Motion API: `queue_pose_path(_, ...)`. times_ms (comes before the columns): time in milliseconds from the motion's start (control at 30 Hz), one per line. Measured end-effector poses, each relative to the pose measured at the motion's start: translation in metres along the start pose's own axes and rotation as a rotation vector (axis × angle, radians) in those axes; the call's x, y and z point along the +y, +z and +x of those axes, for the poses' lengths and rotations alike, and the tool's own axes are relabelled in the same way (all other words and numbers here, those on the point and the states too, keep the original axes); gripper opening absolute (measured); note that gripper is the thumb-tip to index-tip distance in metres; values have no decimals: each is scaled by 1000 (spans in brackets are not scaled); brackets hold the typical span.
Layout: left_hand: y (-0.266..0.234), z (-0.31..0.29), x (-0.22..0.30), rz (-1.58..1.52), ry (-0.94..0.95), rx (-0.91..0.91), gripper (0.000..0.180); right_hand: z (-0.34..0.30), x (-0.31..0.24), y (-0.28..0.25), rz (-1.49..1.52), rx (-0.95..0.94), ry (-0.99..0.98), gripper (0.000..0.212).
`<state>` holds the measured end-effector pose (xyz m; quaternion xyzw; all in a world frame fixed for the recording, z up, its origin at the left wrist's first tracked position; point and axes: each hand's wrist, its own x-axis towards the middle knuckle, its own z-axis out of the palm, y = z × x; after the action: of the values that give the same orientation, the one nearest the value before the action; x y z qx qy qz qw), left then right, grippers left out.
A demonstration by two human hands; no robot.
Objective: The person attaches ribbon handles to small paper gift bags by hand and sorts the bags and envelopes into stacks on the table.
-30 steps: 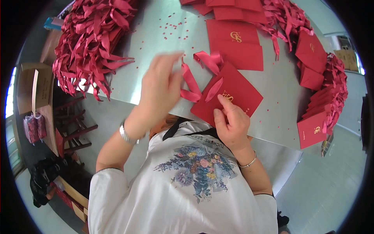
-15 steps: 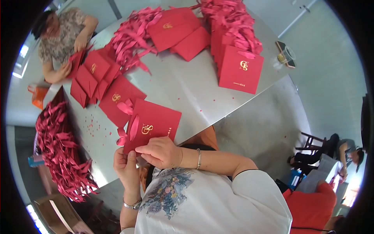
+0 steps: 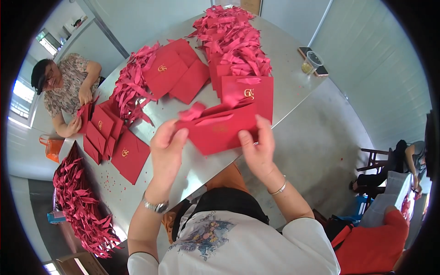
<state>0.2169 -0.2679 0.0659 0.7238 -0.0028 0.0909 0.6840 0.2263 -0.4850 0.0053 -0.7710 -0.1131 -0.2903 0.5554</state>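
Between my two hands is a red paper gift bag (image 3: 208, 137) with pink ribbon handles, held up over the table's near edge and a little blurred. My left hand (image 3: 167, 142) grips its left upper corner, thumb on the front face. The right hand (image 3: 257, 144) pinches its right side. Just behind the held bag stands a long row of red bags, its front bag (image 3: 263, 98) facing me and ribbons (image 3: 236, 41) heaped along the top. To the left, a single flat red bag (image 3: 130, 156) lies beside a leaning stack of bags (image 3: 101, 126).
Across the metal table (image 3: 183, 110) at far left, a person (image 3: 73, 87) handles red bags. More bags (image 3: 172, 68) lie at the back. A plastic cup (image 3: 311, 63) and a phone (image 3: 302, 51) sit at the right edge. Ribboned bags (image 3: 82, 206) line the left side.
The held bag has been raised and moved to the right, turned upright with its ribbons on top. My right hand has shifted from its face to its right side.
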Motion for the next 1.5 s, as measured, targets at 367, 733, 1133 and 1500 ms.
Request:
queue_pose_path(367, 97, 60, -72, 684, 73, -155, 56, 33, 84, -29, -689, -96, 20, 74)
queue_pose_path(733, 121, 115, -79, 817, 33, -66, 38, 91, 106, 0, -606, -65, 69, 74)
queue_pose_path(1133, 100, 79, -95, 522, 244, 36, 45, 91, 121, -4, -153, 87, 159, 72)
queue_pose_path(1500, -49, -12, -70, 1082, 325, 183, 38, 93, 108, -12, -539, 276, 32, 67)
